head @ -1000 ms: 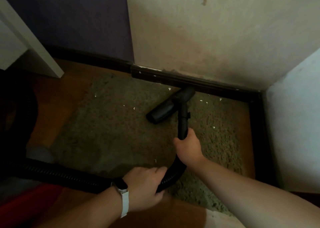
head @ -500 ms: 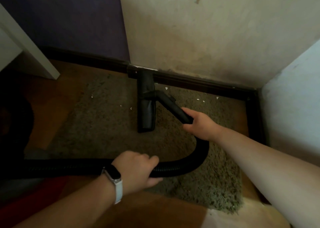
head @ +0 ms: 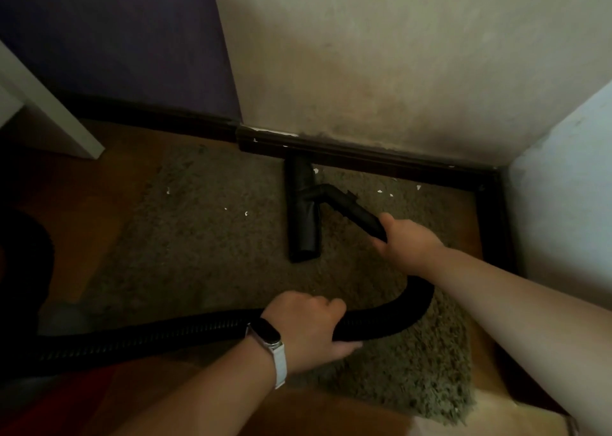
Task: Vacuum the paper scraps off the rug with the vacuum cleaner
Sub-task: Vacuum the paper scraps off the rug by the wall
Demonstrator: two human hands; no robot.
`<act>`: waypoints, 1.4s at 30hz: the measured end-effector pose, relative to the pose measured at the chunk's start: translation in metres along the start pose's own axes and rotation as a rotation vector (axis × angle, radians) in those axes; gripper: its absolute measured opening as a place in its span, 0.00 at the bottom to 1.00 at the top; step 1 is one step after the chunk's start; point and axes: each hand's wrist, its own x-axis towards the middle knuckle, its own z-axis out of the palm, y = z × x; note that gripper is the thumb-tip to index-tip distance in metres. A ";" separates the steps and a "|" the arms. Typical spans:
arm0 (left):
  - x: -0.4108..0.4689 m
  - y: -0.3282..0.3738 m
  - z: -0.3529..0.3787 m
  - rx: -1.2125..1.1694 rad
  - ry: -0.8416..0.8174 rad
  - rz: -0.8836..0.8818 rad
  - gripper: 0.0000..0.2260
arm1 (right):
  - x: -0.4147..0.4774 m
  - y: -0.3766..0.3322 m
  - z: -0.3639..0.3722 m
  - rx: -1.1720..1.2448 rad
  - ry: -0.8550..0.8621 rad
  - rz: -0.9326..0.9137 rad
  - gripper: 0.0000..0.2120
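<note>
On the rug (head: 205,253), both hands gripped the vacuum.
Right hand (head: 405,245) clasped the wand (head: 356,212), left hand (head: 304,329) the hose (head: 394,319); nozzle (head: 303,213) apparently touched the baseboard (head: 381,159).

Left hand (head: 304,329) clenched; right hand (head: 409,246) apparently clenched, arm outstretched.

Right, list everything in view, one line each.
wall: beige, purple at left
skirting: dark, along wall foot
floor: brown wood, below skirting
rug: one, olive, on floor
scraps: several, white, scattered on rug's far half
nozzle: one, black, on rug, far end at skirting
tube: one, black, angled back from nozzle
hose: one, black, from left across rug's near part
watch: one, white strap, left wrist
left hand: grips hose
right hand: grips tube
</note>
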 end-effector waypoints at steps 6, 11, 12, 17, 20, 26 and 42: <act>0.017 -0.003 0.000 -0.068 0.029 -0.050 0.18 | 0.030 0.002 -0.018 -0.127 0.098 -0.138 0.16; 0.000 -0.025 -0.006 -0.045 -0.055 -0.177 0.19 | 0.046 0.003 -0.018 -0.105 0.060 -0.116 0.14; -0.006 -0.030 -0.008 -0.038 -0.076 -0.209 0.20 | 0.046 0.004 -0.017 -0.089 0.046 -0.104 0.14; -0.017 -0.039 -0.013 0.033 -0.148 -0.228 0.24 | 0.035 0.010 -0.003 0.016 -0.015 -0.027 0.13; -0.007 -0.032 -0.010 0.028 -0.133 -0.156 0.23 | 0.021 0.025 0.000 0.049 -0.030 0.028 0.14; 0.014 -0.011 -0.006 0.020 -0.134 -0.047 0.22 | -0.015 0.070 0.010 0.116 -0.032 0.191 0.15; 0.024 0.003 0.002 0.004 -0.212 0.074 0.23 | -0.088 0.112 0.053 0.307 0.038 0.411 0.16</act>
